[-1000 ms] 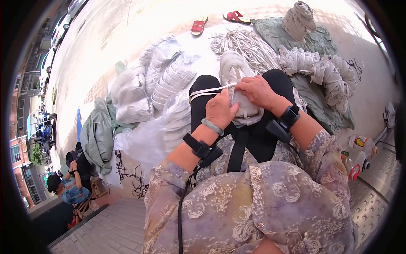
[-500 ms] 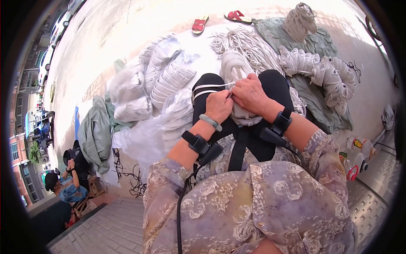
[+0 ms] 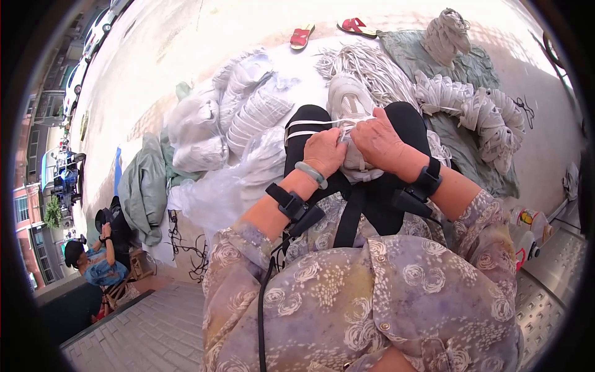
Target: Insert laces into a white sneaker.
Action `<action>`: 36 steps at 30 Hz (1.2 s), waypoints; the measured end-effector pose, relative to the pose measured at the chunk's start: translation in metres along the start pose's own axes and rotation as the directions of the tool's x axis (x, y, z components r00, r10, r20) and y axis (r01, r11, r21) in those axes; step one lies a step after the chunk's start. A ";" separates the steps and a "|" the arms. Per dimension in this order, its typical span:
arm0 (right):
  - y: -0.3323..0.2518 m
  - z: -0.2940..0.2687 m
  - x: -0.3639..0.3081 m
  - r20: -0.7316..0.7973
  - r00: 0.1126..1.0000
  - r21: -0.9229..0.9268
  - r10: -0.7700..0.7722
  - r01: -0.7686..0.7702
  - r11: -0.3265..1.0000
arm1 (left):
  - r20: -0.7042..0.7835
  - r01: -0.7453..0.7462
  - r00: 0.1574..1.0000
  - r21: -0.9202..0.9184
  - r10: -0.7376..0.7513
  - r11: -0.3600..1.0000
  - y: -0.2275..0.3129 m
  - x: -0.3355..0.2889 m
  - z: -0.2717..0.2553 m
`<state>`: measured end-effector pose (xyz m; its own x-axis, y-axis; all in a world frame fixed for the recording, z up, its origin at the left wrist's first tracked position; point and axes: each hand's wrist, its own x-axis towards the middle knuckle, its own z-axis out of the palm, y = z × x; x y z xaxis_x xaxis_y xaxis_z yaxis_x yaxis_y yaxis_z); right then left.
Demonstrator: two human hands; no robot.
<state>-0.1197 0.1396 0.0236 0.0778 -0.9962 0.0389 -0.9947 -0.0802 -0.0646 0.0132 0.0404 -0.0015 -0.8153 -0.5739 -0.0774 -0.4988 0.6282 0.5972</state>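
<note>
Moved: both hands drawn closer together over the shoe (image 3: 351,111) since before.
Left hand (image 3: 323,152): pinching a white lace (image 3: 308,123).
Right hand (image 3: 379,137): closed on the shoe, lying on the lap.

Background: red sandals (image 3: 302,36) on the pavement; bagged white bundles (image 3: 245,111); loose cords (image 3: 372,65); green cloth (image 3: 452,62); seated person (image 3: 93,263); bottles (image 3: 527,226).

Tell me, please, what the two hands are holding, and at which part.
Both hold a white shoe on the lap. The left hand and right hand grip it at the top, where the white lace runs.
</note>
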 end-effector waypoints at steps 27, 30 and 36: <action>0.021 -0.017 -0.037 -0.224 0.960 0.461 0.168 -0.047 0.886 | -0.161 -0.396 0.904 0.039 0.397 0.918 0.024 0.011 -0.020; 0.021 -0.003 -0.038 0.036 0.921 0.650 0.389 -0.317 0.691 | -0.086 -0.479 0.860 0.207 0.503 0.853 0.020 0.009 -0.011; 0.022 0.014 -0.039 0.089 0.909 0.731 0.408 -0.338 0.592 | 0.033 -0.533 0.820 0.411 0.572 0.740 0.014 0.009 -0.004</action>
<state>-0.1439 0.1764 0.0065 -0.3287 -0.9410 -0.0801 -0.5661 0.2642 -0.7808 0.0003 0.0422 0.0094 -0.9632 -0.0938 0.2520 -0.0555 0.9864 0.1547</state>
